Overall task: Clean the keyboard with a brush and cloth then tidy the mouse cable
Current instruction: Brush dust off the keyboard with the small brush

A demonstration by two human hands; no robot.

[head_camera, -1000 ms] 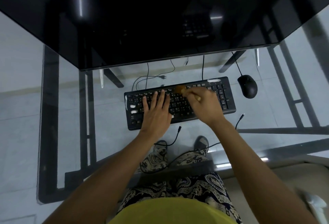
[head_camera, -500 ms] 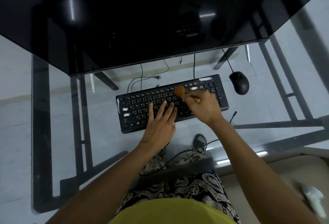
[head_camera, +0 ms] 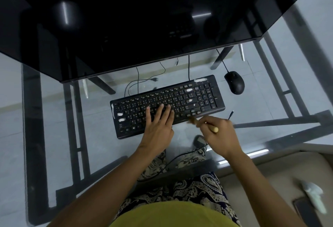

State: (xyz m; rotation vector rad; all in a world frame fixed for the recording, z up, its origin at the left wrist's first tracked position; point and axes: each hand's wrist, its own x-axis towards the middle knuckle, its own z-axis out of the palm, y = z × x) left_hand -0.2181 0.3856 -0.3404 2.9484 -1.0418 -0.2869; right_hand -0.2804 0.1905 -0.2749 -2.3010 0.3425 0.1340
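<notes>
Right hand [head_camera: 219, 133] clenched on brush [head_camera: 203, 123] — bristles blurred, seemingly at keyboard [head_camera: 207, 98] edge | left hand [head_camera: 158, 127] flat on keys

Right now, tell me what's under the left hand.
The left hand lies flat on the black keyboard, fingers spread over its middle keys. The keys beneath the palm are covered, so their state can't be seen.

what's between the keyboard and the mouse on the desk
Nothing: in the head view, only bare glass desk separates the keyboard from the mouse; the mouse cable runs away behind it.
</notes>
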